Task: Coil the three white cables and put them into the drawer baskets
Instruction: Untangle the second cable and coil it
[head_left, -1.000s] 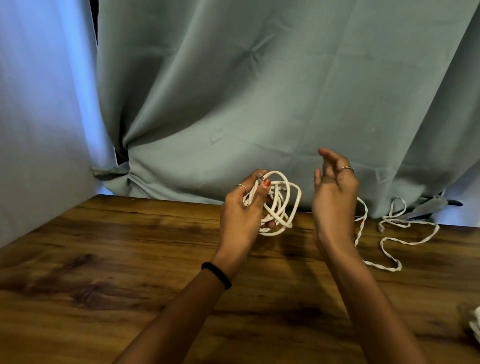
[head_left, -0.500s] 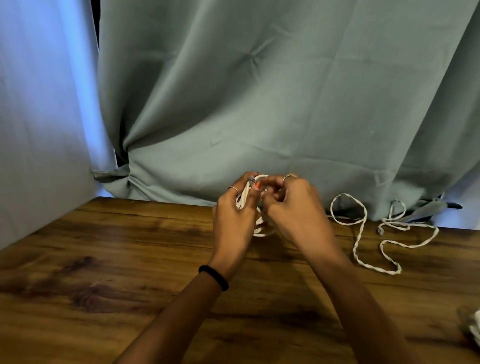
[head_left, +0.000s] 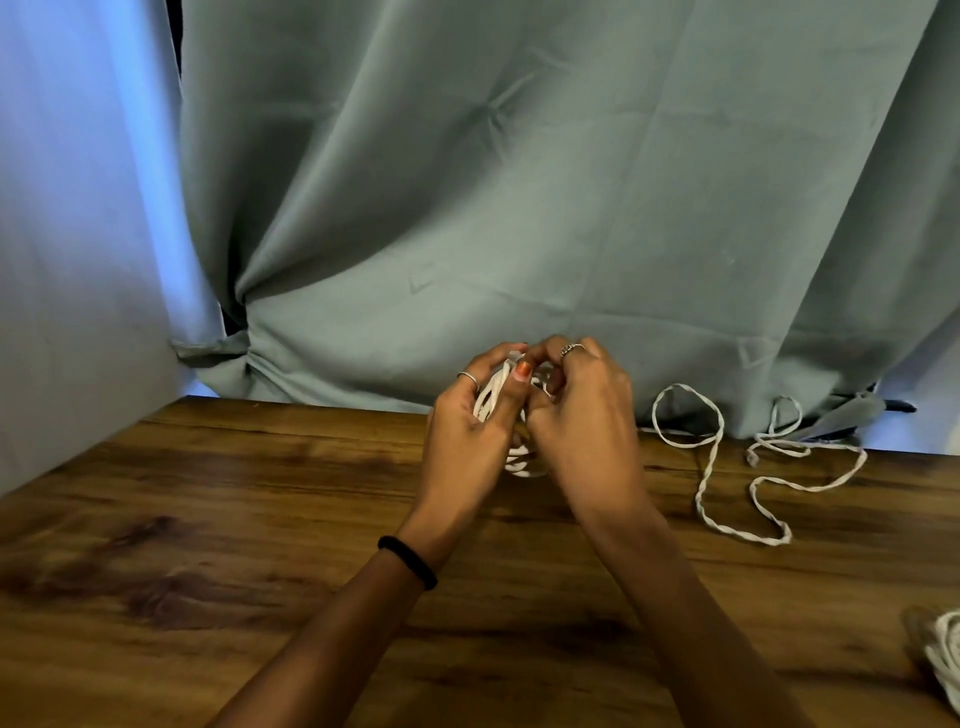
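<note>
Nearest the camera, at the right edge of the brown wood-grain tabletop (head_left: 218, 545), a white bundled cable (head_left: 946, 654) lies partly out of frame; whether it is fully coiled cannot be determined.

Risk 1: the coiled white cable (head_left: 519, 457), held just above the table mid-frame between both hands, can spring open. Cause: the loops are stiff and retained only by finger pressure; any slackening during the tuck of the free end releases them. Risk 2: the end connector, apparently the small grey tip at the top of the coil, can slip out from under the thumb, so the last wrap unwinds. Risk 3: no drawer basket appears in view, so the coil must be carried some way, and a loose coil is likely to fall apart in transit.

The left hand (head_left: 467, 436) is closed around the coil, thumb pressed across the strands. The right hand (head_left: 582, 431) is curled, its fingertips pinching the upper loops; the exact contact is hidden behind the knuckles.

Further back and to the right, a loose twisted white cable (head_left: 727, 499) sprawls uncoiled on the table, its far loops touching the grey-green fabric curtain (head_left: 519, 182). Snagging on it is possible.
</note>
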